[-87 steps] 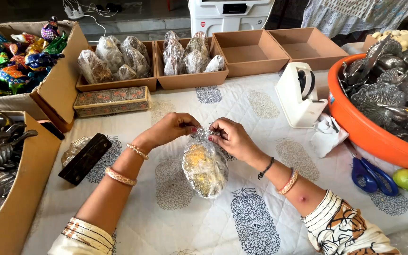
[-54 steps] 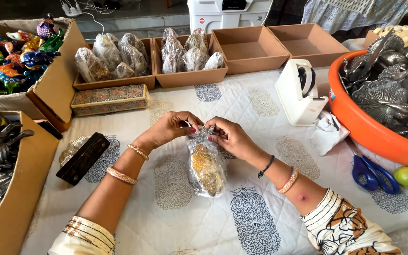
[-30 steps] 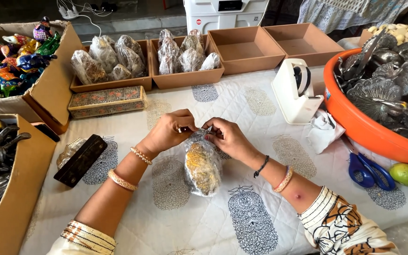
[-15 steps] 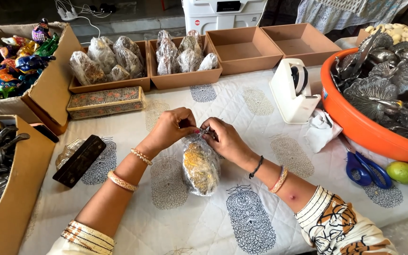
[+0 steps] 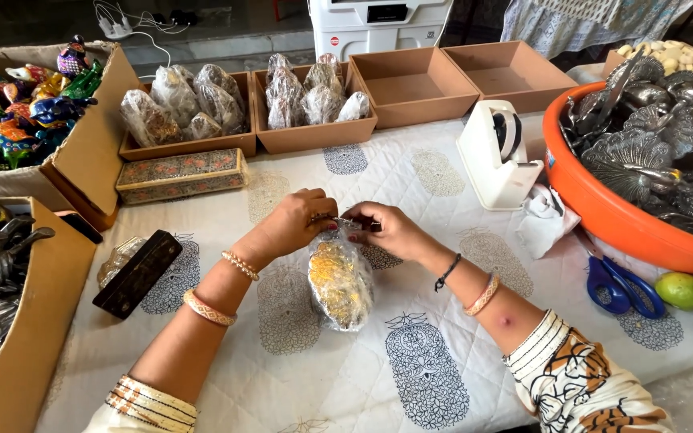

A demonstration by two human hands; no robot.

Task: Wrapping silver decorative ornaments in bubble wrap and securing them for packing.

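1. Clear plastic-wrapped golden ornament (image 5: pixel 340 282) lies mid-desk (image 5: pixel 298 377); similar wrapped packages (image 5: pixel 178 103) fill brown trays behind.
2. Left hand (image 5: pixel 294 223) and right hand (image 5: pixel 387 228), fingers together, pinch the wrap's gathered top.

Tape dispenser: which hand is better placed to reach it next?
Probably right. The right hand pinches the bag top on the side nearer the tape dispenser; the left hand would have to cross over.
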